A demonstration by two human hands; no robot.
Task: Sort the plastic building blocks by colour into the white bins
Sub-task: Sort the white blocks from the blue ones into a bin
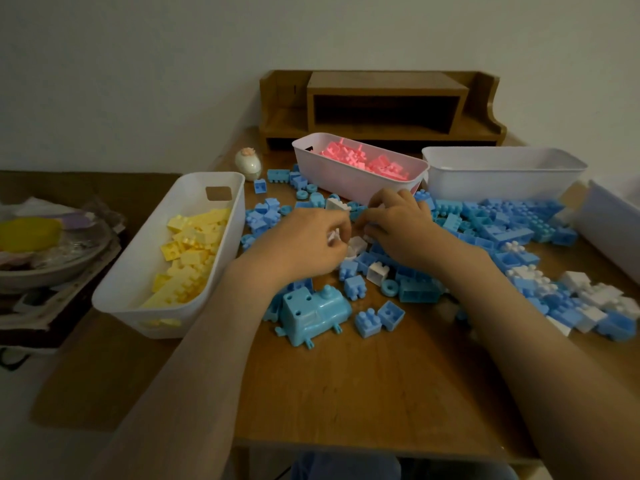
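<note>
Blue and white building blocks [491, 230] lie scattered over the wooden table [363, 393]. My left hand [304, 244] curls round a white block [334, 235] in the middle of the pile. My right hand [398, 220] has its fingers curled on small white pieces beside it; what it pinches is mostly hidden. A white bin [221, 181] at the left holds yellow blocks [190, 251]. Another white bin [346, 181] behind the hands holds pink blocks [367, 161]. A third white bin [502, 178] stands at the back right, its inside hidden.
A large blue toy train piece [311, 313] lies near the front of the pile. A wooden desk shelf [381, 105] stands at the back. A small egg-shaped ornament [248, 163] sits beside the pink bin. A fourth white bin's edge [609, 230] shows at far right. Clutter with a plate [48, 258] lies left.
</note>
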